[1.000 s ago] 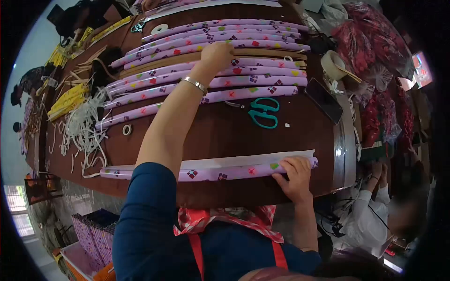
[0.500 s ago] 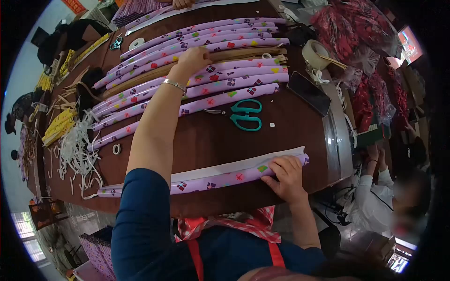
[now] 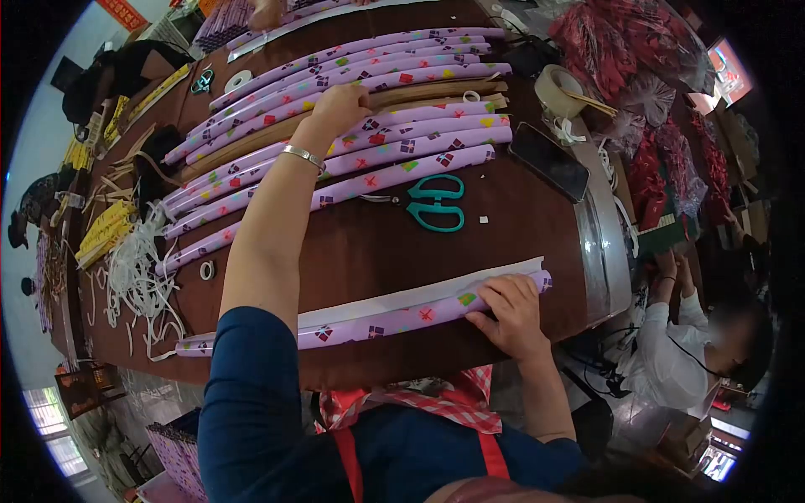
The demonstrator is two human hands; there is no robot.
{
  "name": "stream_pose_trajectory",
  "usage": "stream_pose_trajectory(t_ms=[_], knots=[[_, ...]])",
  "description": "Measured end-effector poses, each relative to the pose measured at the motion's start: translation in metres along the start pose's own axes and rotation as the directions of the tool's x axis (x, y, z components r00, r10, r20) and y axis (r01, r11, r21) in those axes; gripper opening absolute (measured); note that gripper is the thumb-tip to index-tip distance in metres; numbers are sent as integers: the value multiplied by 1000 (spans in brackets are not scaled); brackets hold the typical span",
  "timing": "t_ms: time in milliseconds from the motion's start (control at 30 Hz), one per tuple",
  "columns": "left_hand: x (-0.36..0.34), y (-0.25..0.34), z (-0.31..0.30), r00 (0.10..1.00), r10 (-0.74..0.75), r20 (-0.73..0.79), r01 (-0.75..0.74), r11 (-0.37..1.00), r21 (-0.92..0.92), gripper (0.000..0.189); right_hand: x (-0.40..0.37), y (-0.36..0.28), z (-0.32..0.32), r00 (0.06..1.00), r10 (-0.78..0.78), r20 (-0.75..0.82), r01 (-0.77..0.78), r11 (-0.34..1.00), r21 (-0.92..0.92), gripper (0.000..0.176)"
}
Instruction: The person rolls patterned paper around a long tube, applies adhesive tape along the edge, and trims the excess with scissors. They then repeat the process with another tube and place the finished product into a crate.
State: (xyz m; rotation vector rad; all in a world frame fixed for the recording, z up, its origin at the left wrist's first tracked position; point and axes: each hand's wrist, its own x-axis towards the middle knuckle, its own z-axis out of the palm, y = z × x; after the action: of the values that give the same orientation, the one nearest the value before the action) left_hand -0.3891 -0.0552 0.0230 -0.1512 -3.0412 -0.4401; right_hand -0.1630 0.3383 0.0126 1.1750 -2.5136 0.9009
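1. Hardly a twitch since the last look: the left hand (image 3: 340, 102) stays out on the far pile, and the right hand (image 3: 511, 314) still presses at the near edge.
2. Left hand: fingers curled down over a brown roll (image 3: 436, 92) lying among the purple rolls (image 3: 402, 147). Whether it actually grips, I cannot tell. There is a silver bracelet (image 3: 302, 156) on that wrist.
3. Right hand: open, fingers spread flat on the right end of the purple patterned roll (image 3: 394, 318), pinning it down.
4. That roll lies along the near edge of the brown table (image 3: 369, 243), with a white strip (image 3: 419, 293) touching its far side.
5. Further out, teal scissors (image 3: 436, 203) lie between the near roll and the pile.
6. A dark phone (image 3: 549, 161) sits right of the scissors, with a tape roll (image 3: 560, 90) beyond it.
7. Off to the left lies a tangle of white strips (image 3: 138, 272), with a small tape ring (image 3: 206, 269) just beside it.
8. Lower right, another person in a white sleeve (image 3: 671, 352) sits below the table's edge.
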Motion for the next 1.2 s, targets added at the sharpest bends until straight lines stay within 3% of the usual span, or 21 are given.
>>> stream_pose_trajectory(t_ms=[233, 400, 633, 833, 900, 1000, 1033, 1200], knots=[[10, -12, 12, 998, 27, 65, -26, 1000, -11, 15, -1, 1, 1, 1000, -10, -16, 10, 1000, 5, 41], [-3, -3, 11, 993, -50, -103, 61, 993, 102, 18, 0, 1, 1, 1000, -2, -27, 3, 1000, 16, 40], [-14, 5, -11, 999, -47, -27, 50, 991, 123, 26, -2, 1, 2, 1000, 8, -25, -7, 1000, 14, 40], [-13, 3, -11, 984, -175, 29, 174, 984, 44, 23, -1, 1, 1, 1000, 10, -22, -9, 1000, 16, 39], [-11, -9, 1, 993, -90, -82, 89, 996, -14, 23, -1, 1, 1, 1000, 13, -12, -13, 1000, 27, 38], [-18, 5, -10, 984, -78, -163, 75, 997, -23, 23, -1, 0, 1, 1000, -2, -28, 2, 1000, 10, 38], [-24, 10, -16, 973, 24, -231, -25, 1000, -1, 22, -1, 0, 1, 1000, -2, -29, 2, 1000, 10, 38], [-65, 56, -22, 925, 169, -339, -145, 985, 95, 17, -2, 1, 1, 999, 2, -36, -2, 1000, -2, 37]])
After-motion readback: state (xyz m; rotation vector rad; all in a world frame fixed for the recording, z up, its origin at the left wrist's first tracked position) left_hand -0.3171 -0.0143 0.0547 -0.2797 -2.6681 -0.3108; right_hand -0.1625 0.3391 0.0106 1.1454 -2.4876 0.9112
